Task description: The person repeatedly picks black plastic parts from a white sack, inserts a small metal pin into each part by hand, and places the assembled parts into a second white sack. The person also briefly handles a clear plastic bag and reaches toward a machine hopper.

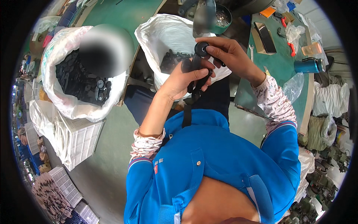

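Note:
Over a white sack (149,31) with dark parts at its bottom, my two hands meet around black, long-bodied parts. My left hand (179,82) is closed on several of these black parts (194,67), which overlap so that their exact shape is hard to tell. At the upper end of one sits a round black head (201,49) with a small centre spot. The fingers of my right hand (233,56) pinch that round head from the right. A further dark piece shows beneath the right fingers, partly hidden.
At left stands another white sack (47,76) full of black parts, beside a white plastic crate (84,140). A bowl of small metal pieces (223,18) is beyond my hands. The green bench (244,87) at right bears a wrench (251,52), a propped phone (264,37) and a blue flask (308,66).

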Motion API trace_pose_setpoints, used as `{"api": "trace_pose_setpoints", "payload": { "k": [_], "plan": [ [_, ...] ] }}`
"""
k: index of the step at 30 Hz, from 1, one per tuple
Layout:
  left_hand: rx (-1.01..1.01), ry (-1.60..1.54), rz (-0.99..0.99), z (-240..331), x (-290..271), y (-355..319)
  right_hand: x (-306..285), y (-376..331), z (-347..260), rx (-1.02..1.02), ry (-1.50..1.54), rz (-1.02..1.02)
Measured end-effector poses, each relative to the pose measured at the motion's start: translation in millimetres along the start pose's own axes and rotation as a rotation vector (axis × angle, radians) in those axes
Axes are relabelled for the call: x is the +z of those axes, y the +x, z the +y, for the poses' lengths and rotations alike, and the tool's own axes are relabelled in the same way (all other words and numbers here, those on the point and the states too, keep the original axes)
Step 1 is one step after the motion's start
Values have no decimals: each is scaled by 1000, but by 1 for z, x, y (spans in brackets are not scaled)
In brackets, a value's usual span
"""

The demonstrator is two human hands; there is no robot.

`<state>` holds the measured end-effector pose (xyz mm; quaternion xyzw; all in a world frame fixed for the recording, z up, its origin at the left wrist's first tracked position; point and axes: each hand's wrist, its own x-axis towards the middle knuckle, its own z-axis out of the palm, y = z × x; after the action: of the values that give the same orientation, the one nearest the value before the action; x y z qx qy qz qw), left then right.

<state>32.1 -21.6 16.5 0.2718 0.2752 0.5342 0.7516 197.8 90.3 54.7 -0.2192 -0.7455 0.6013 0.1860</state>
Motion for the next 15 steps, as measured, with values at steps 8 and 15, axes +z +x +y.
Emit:
{"api": "trace_pose_setpoints", "payload": {
  "k": [8, 15],
  "plan": [
    [100, -25, 119, -2, -12, 5, -41, 37, -23, -249, 25, 323],
    [238, -62, 321, -5, -15, 13, -58, 85, -73, 172, 206, 325]
  ]
}}
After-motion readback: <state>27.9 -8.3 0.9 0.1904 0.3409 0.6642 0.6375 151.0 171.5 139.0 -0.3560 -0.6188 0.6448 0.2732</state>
